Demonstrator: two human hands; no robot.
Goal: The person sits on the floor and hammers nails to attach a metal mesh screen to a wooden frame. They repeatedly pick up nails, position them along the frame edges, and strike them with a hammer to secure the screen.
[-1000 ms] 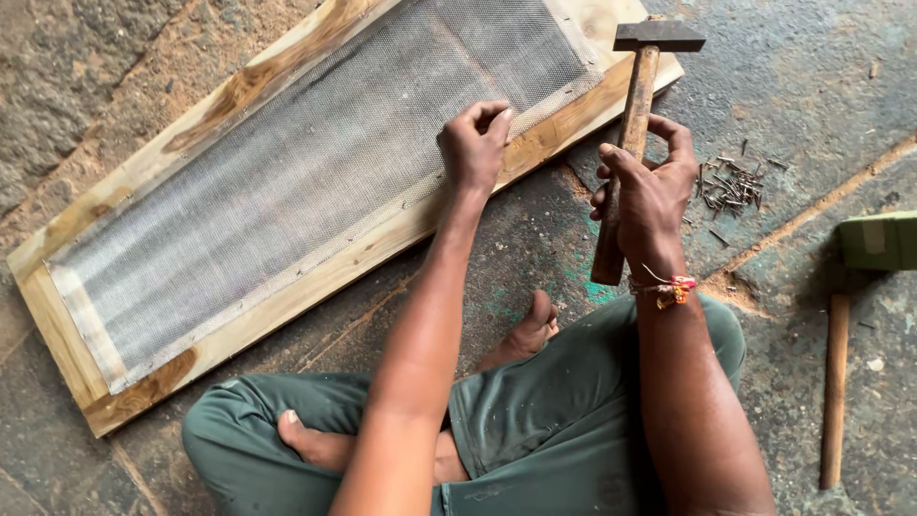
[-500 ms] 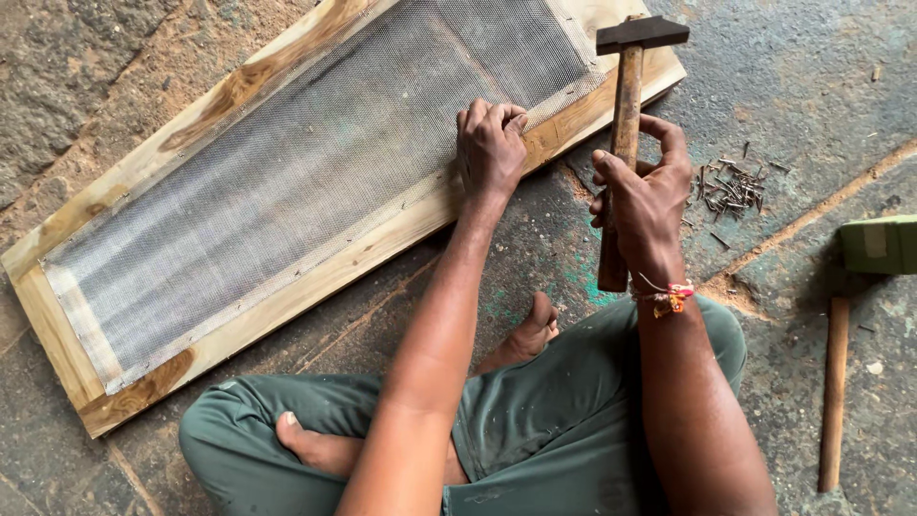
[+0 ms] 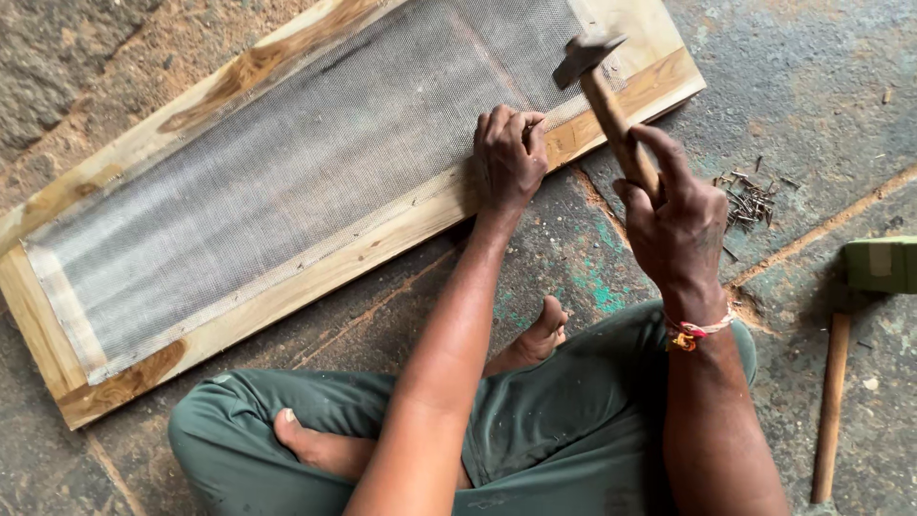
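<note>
- Head view, and the right hand [image 3: 673,225] is wrapped tight round the wooden handle of a hammer [image 3: 607,96], forefinger laid along the shaft, the dark head tipped over toward the frame's near rail.
- Left hand [image 3: 509,158] is down on that rail, fingers curled and pinched together at the tips; whether a nail sits between them is too small to tell.
- Under both hands lies the wooden frame [image 3: 315,277], long and flat on the ground, running on a slant from lower left to upper right.
- Grey wire mesh [image 3: 287,191] is stretched across its opening, edges lapping onto the wood.
- Just right of the hammer hand, a loose scatter of nails [image 3: 750,201] on the stone floor [image 3: 812,86].
- Far right, well apart, a second tool with a green head and wooden handle [image 3: 833,401] lies idle.
- Person sits cross-legged in green trousers [image 3: 564,420], bare foot [image 3: 544,330] just beside the left forearm.
</note>
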